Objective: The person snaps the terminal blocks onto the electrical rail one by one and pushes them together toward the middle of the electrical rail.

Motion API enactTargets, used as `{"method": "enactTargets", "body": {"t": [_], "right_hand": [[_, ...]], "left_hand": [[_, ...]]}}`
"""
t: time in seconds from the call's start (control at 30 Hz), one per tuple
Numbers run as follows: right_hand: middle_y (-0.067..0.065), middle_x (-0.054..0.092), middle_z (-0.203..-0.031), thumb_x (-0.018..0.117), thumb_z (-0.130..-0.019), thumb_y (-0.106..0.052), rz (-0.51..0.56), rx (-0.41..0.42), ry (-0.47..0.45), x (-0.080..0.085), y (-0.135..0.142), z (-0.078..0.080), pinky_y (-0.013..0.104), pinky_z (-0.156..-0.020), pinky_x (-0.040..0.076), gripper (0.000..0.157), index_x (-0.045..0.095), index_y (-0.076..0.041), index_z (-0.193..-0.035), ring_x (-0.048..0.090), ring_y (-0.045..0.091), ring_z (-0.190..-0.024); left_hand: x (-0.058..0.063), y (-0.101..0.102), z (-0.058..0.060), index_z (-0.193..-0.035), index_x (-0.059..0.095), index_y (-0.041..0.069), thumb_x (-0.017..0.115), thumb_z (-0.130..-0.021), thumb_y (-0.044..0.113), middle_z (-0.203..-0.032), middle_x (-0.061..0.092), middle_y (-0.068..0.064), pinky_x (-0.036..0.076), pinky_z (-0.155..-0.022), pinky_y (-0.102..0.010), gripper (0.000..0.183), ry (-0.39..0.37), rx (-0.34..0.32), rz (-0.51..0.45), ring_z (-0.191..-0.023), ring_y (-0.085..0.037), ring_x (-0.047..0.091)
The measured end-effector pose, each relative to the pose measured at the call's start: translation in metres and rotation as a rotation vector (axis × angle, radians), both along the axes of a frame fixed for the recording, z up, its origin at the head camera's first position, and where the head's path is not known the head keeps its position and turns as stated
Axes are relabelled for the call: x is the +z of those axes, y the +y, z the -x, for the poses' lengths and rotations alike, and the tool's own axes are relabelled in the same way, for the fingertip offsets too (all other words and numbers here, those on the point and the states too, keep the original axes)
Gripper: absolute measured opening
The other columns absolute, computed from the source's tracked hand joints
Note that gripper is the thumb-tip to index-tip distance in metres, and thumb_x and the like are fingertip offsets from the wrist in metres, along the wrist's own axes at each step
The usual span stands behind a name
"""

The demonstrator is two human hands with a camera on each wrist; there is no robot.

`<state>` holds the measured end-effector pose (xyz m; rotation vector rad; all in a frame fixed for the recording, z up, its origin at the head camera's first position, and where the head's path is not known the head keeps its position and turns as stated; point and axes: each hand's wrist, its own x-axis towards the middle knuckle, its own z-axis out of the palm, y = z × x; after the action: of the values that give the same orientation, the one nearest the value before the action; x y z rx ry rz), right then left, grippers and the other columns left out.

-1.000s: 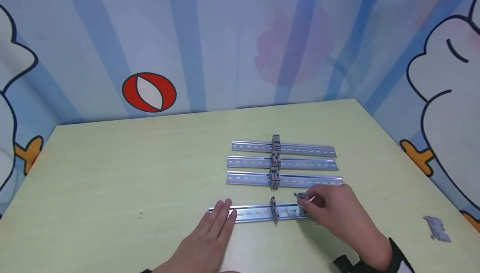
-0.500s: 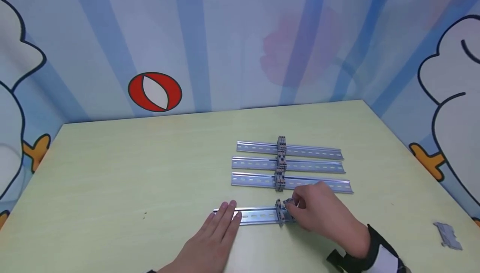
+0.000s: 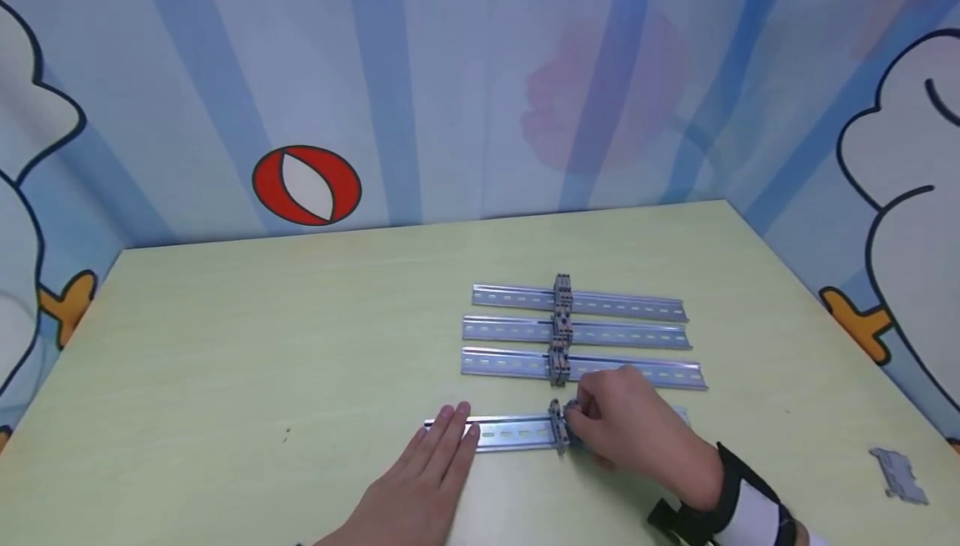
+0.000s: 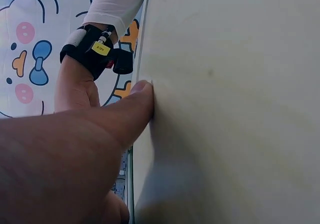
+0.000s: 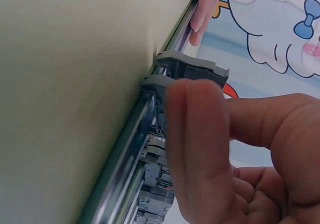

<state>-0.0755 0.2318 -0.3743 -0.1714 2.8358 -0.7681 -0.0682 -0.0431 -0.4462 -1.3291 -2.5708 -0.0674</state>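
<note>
A slotted metal DIN rail (image 3: 517,433) lies near the front of the table. Flat across its left end rests my left hand (image 3: 420,479), fingers straight. One thin grey terminal block (image 3: 557,428) stands upright on the rail. Just right of it, my right hand (image 3: 633,421) pinches a second grey terminal block (image 5: 156,84) between thumb and fingers, at the rail. In the right wrist view the two blocks stand side by side with a narrow gap, and fingers hide much of the held one. The left wrist view mostly shows my left thumb (image 4: 135,109) and bare tabletop.
Behind, three more DIN rails lie parallel: a far one (image 3: 510,296), a middle one (image 3: 502,329) and a near one (image 3: 498,363). Each carries a cluster of terminal blocks (image 3: 559,363). A loose flat grey piece (image 3: 900,477) lies at the right. A printed wall (image 3: 450,96) bounds the back.
My right hand has slid left along the front rail with the held terminal block, bringing it close beside the mounted one. My left hand stays on the rail's end. The head view shifted slightly.
</note>
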Motion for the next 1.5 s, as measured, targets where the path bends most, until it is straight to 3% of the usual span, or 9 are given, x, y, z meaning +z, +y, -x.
{"method": "enactTargets", "body": {"t": [0.2,0.27,0.4,0.53,0.77,0.97,1.07,1.17,1.5], "right_hand": [[-0.01,0.057,-0.039,0.063,-0.085,-0.008,-0.007,0.013,0.013,-0.004,0.003,0.01,0.016,-0.041,0.037,0.026,0.056,-0.015,-0.06,0.051,0.002,-0.034],[-0.009,0.058,-0.04,0.063,-0.084,-0.007,-0.004,0.01,0.018,-0.005,0.003,0.013,0.016,-0.041,0.037,0.027,0.056,-0.014,-0.06,0.052,0.001,-0.035],[-0.007,0.059,-0.039,0.064,-0.084,-0.007,0.008,0.0,0.04,-0.006,0.003,0.018,0.016,-0.04,0.034,0.03,0.055,-0.013,-0.056,0.051,0.001,-0.035],[-0.007,0.058,-0.038,0.065,-0.084,-0.007,0.009,-0.002,0.064,-0.007,0.001,0.022,0.016,-0.04,0.033,0.032,0.054,-0.014,-0.054,0.05,0.001,-0.035],[-0.003,0.063,-0.043,0.064,-0.081,-0.003,0.074,-0.018,0.079,-0.01,0.001,0.02,0.016,-0.041,0.039,0.021,0.058,-0.01,-0.063,0.057,0.002,-0.034],[-0.003,0.063,-0.043,0.063,-0.082,-0.004,0.097,-0.024,0.102,-0.018,0.0,0.019,0.015,-0.042,0.042,0.02,0.055,-0.01,-0.065,0.057,0.002,-0.033],[-0.003,0.062,-0.043,0.063,-0.084,-0.005,0.105,-0.036,0.098,-0.021,0.0,0.017,0.015,-0.043,0.043,0.022,0.054,-0.01,-0.065,0.057,0.001,-0.033],[-0.003,0.062,-0.043,0.062,-0.084,-0.004,0.117,-0.058,0.084,-0.022,-0.001,0.016,0.016,-0.044,0.044,0.021,0.053,-0.01,-0.066,0.056,0.001,-0.032],[-0.001,0.062,-0.048,0.061,-0.089,-0.009,0.166,-0.124,-0.012,-0.021,-0.007,0.014,0.022,-0.037,0.047,0.023,0.052,-0.009,-0.069,0.057,0.005,-0.033]], "left_hand": [[-0.004,0.001,0.008,-0.141,0.047,-0.002,0.022,-0.084,0.084,-0.151,0.044,-0.021,0.011,-0.124,-0.029,0.105,0.063,-0.01,-0.03,-0.139,-0.031,0.044],[-0.002,0.001,0.011,-0.142,0.044,-0.002,0.026,-0.085,0.083,-0.153,0.042,-0.022,0.011,-0.124,-0.03,0.105,0.028,-0.009,-0.009,-0.14,-0.031,0.042],[0.007,0.002,0.016,-0.147,0.038,-0.003,0.04,-0.087,0.075,-0.157,0.034,-0.023,0.04,-0.113,-0.039,0.098,-0.092,0.007,0.075,-0.144,-0.034,0.034],[0.014,0.002,0.02,-0.15,0.031,-0.005,0.046,-0.085,0.074,-0.16,0.026,-0.024,0.036,-0.115,-0.042,0.103,-0.203,0.018,0.12,-0.147,-0.036,0.026],[0.018,0.002,0.021,-0.148,0.033,-0.007,0.049,-0.072,0.086,-0.159,0.027,-0.027,0.036,-0.115,-0.043,0.121,-0.167,-0.015,0.105,-0.146,-0.038,0.027],[0.028,0.006,0.026,-0.156,0.019,0.003,0.031,-0.07,0.094,-0.166,0.006,-0.015,0.024,-0.121,-0.045,0.126,-0.476,0.054,0.225,-0.152,-0.032,0.007],[0.031,0.008,0.027,-0.157,0.017,0.005,0.029,-0.068,0.095,-0.167,0.003,-0.013,0.021,-0.122,-0.046,0.127,-0.544,0.075,0.24,-0.153,-0.03,0.004],[0.03,0.009,0.026,-0.156,0.018,0.004,0.032,-0.068,0.094,-0.167,0.004,-0.014,0.022,-0.122,-0.046,0.127,-0.527,0.072,0.23,-0.153,-0.031,0.005],[0.017,0.004,0.021,-0.151,0.027,-0.006,0.041,-0.072,0.09,-0.161,0.019,-0.026,0.031,-0.118,-0.045,0.125,-0.27,0.016,0.128,-0.149,-0.038,0.018]]}}
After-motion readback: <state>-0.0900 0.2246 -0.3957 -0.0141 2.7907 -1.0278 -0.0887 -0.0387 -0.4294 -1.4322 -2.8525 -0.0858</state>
